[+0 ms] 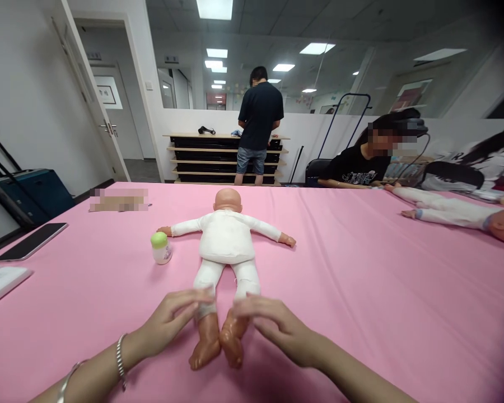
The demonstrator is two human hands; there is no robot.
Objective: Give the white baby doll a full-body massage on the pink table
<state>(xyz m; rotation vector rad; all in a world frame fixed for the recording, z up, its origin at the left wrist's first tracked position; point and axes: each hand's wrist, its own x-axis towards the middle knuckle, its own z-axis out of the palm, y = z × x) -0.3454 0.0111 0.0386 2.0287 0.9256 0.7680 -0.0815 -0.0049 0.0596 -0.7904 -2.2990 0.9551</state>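
Note:
A baby doll (227, 240) with a white cloth body lies on the pink-covered table, its head away from me and its brown feet toward me. Over its lower left-side leg is my left hand (168, 319), fingers stretched out and somewhat blurred. My right hand (279, 324) reaches across the other lower leg with its fingers extended, also blurred at the tips. Whether the fingers touch the legs or hover just above them I cannot tell. Neither hand holds anything. Close to the doll's outstretched hand on the left stands a small jar (162, 249) with a green lid.
A tablet (32, 242) and a white box (2, 282) lie at the table's left side. Another doll (457, 212) rests at the far right, near a seated person (361, 157). Someone stands (260, 117) at a low shelf (205, 154) behind the table.

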